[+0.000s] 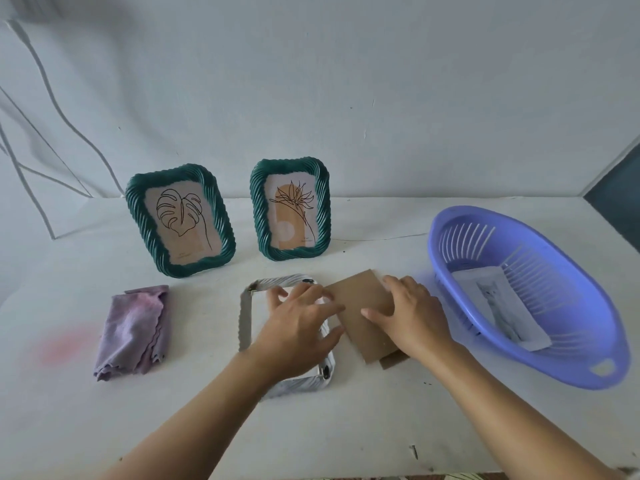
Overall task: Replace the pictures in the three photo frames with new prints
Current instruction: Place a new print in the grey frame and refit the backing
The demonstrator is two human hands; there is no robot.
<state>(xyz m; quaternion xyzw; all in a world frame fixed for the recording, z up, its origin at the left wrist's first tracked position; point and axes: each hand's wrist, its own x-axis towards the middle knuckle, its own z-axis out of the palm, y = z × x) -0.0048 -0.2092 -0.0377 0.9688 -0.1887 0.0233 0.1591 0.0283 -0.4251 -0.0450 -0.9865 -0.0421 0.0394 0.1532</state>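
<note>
While the left hand (301,323) rests spread-fingered on the face-down ribbed frame (245,317), the right hand (410,317) presses flat on the cardboard backing (360,296) beside it. Right, a slotted lilac plastic basket (540,362) holds a print (498,306) (a cat). Behind stand two green twisted frames (136,216).

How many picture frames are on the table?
3. The green ribbed leaf-drawing frame and green flower-drawing frame stand at the back; the pale ribbed frame lies face down under the left hand.
</note>
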